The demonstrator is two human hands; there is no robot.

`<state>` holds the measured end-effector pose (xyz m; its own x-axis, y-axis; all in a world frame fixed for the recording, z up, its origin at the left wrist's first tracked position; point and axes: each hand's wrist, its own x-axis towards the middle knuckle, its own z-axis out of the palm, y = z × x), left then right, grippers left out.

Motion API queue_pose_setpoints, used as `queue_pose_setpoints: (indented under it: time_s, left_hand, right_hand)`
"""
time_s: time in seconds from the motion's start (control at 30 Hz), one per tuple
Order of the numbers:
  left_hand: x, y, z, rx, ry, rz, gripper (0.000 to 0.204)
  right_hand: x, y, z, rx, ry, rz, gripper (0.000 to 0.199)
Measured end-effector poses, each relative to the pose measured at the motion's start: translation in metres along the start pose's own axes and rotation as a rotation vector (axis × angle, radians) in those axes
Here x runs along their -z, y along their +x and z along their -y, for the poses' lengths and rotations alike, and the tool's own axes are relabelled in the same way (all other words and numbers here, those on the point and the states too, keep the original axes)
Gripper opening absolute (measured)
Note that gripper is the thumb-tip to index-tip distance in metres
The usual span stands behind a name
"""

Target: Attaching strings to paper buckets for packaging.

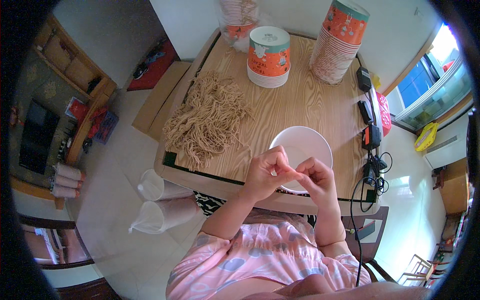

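My left hand (270, 172) and my right hand (318, 181) meet over the near rim of a white paper bucket (314, 137) that stands upright with its mouth facing up. Both are closed, thumbs and fingertips pinched together. Whatever is between the fingertips is too small or hidden to make out. To the left lies a loose heap of beige cord (207, 117); one strand strays from it toward my left hand. Farther back, a short stack of orange and teal printed paper buckets (269, 57) stands upside down.
Tall nested bucket stacks stand at the back right (342, 40) and, in clear plastic, at the back left (239, 20). Black power adapters and cables (371, 137) run along the table's right edge. Wrapped bucket stacks (167, 215) lie on the floor, and a cardboard box (160, 100) sits left of the table.
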<state>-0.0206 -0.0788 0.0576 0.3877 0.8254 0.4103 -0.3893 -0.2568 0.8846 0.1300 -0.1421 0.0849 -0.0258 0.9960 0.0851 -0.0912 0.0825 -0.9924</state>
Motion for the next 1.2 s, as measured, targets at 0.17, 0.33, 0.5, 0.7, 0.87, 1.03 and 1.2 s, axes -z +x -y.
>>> queue_pose_setpoints:
  time_s: [0.17, 0.33, 0.5, 0.7, 0.87, 1.03, 1.2]
  left_hand:
    - [0.003, 0.001, -0.006, 0.08, 0.018, 0.071, 0.006]
    - [0.002, 0.003, -0.01, 0.038, 0.096, 0.102, 0.007]
    - [0.005, -0.002, 0.003, 0.098, -0.053, 0.051, 0.008]
    - [-0.001, 0.001, -0.004, -0.001, 0.161, 0.009, 0.024]
    - [-0.002, -0.001, -0.004, -0.1, 0.529, 0.008, 0.022]
    - [0.002, -0.001, -0.013, -0.057, 0.471, 0.083, 0.014]
    - [0.003, 0.003, -0.011, -0.014, 0.244, 0.115, 0.019]
  right_hand:
    - [0.002, 0.0, -0.003, -0.013, 0.01, -0.003, 0.005]
    - [0.002, 0.001, -0.007, -0.018, 0.016, -0.024, 0.005]
    - [0.001, 0.002, -0.006, -0.033, 0.015, -0.026, 0.004]
    - [0.002, 0.003, -0.015, 0.004, -0.055, -0.058, 0.004]
    - [-0.001, 0.003, -0.014, 0.021, -0.111, -0.099, 0.004]
    - [0.002, 0.003, -0.013, 0.017, -0.155, -0.122, 0.004]
    - [0.005, 0.002, -0.016, 0.021, -0.127, -0.095, 0.004]
